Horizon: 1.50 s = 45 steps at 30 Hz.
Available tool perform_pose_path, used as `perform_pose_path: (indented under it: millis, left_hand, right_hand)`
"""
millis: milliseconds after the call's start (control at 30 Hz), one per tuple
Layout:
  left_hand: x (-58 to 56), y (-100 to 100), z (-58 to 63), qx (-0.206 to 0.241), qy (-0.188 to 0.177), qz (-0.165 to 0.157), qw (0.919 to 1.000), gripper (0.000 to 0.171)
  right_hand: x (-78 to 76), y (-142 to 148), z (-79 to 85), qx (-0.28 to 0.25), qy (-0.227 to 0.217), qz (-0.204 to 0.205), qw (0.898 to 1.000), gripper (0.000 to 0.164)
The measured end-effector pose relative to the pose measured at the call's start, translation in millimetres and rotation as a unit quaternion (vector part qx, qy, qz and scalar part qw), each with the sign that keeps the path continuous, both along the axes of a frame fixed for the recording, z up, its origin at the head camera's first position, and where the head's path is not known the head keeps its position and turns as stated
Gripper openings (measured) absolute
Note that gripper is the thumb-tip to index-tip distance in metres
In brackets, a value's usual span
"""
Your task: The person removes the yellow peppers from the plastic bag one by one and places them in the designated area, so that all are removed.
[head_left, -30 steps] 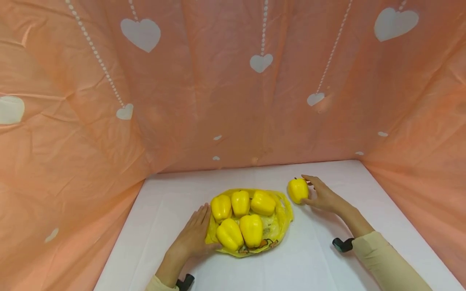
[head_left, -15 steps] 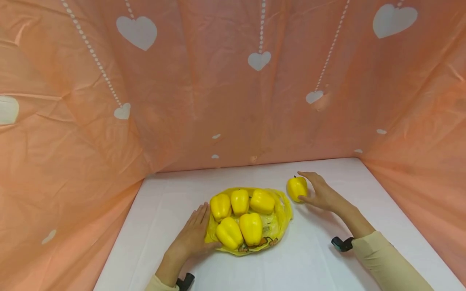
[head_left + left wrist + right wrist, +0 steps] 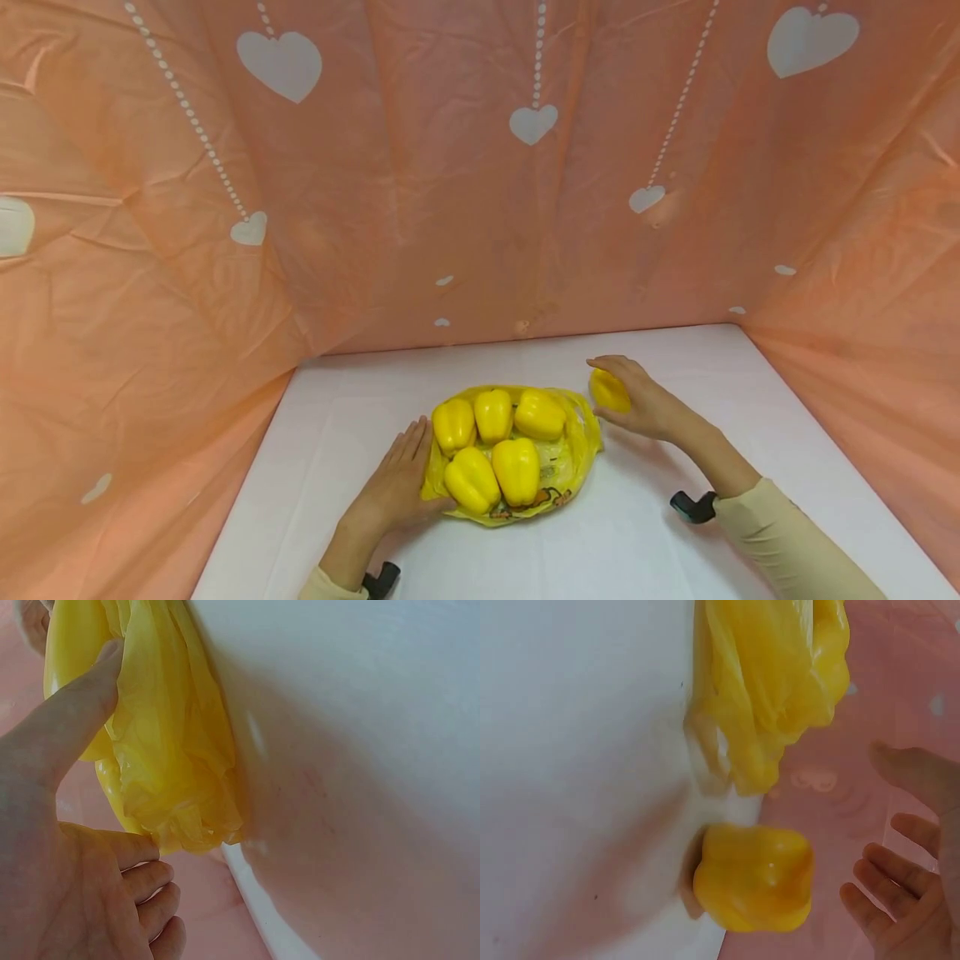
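Note:
In the head view, a yellow plastic bag [image 3: 573,462] lies rolled down, with several yellow bell peppers [image 3: 517,472] in it. My left hand [image 3: 397,483] lies along the bag's left side, fingers straight. In the left wrist view, the thumb of my left hand [image 3: 82,847] rests against the bag [image 3: 176,735]. A lone yellow bell pepper [image 3: 610,391] sits just off the bag's far right edge, partly hidden by my right hand [image 3: 645,404]. The right wrist view has this pepper [image 3: 756,879] on the table, and my right hand [image 3: 907,877] spread beside it, apart from it.
A white-covered table [image 3: 645,533] bears everything. Pink-orange sheeting with white hearts [image 3: 480,183] hangs along its back and both sides. A black wrist strap piece [image 3: 693,507] sits at my right sleeve, and a similar one [image 3: 381,581] at my left.
My right hand has loosened around the lone pepper, then moved left, partly over it. The pepper has stayed about in place. My left hand and the bag have hardly moved.

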State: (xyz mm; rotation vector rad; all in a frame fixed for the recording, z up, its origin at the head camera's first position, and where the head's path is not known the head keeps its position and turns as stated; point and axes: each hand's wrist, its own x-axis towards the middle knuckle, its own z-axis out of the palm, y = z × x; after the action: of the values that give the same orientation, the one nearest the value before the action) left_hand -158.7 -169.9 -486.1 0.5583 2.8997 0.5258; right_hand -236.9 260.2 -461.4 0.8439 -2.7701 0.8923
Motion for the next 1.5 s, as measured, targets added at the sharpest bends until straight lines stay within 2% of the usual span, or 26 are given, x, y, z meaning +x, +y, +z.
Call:
perform_pose_path:
  millis: [300,533,733,833,1300,1500]
  left_hand:
    - [0.8,-1,-1.8,0.004,-0.002,0.003,1.0,0.122]
    - [-0.2,-2,-3.6,0.002,0.001,0.002,1.0,0.123]
    - [0.4,-2,-4.0,0.008,-0.005,0.001,1.0,0.123]
    - [0.4,-1,-3.4,0.007,-0.005,-0.001,1.0,0.123]
    - [-1.2,-2,-5.2,0.006,-0.006,-0.002,1.0,0.123]
    - [-0.7,-2,-6.2,0.003,-0.003,0.001,1.0,0.124]
  right_hand:
    - [3.3,-16,0.3,0.004,-0.006,0.038,0.999,0.07]
    - [2.3,-28,1.8,0.02,-0.037,0.053,0.998,0.071]
    - [1.0,-35,-1.1,0.043,-0.024,0.076,0.996,0.071]
    - [0.6,-37,-1.7,0.049,-0.019,0.081,0.995,0.071]
    - [-9.7,-45,-4.0,0.072,-0.073,0.093,0.99,0.076]
    - [-14.2,-49,-7.0,0.076,-0.08,0.102,0.989,0.079]
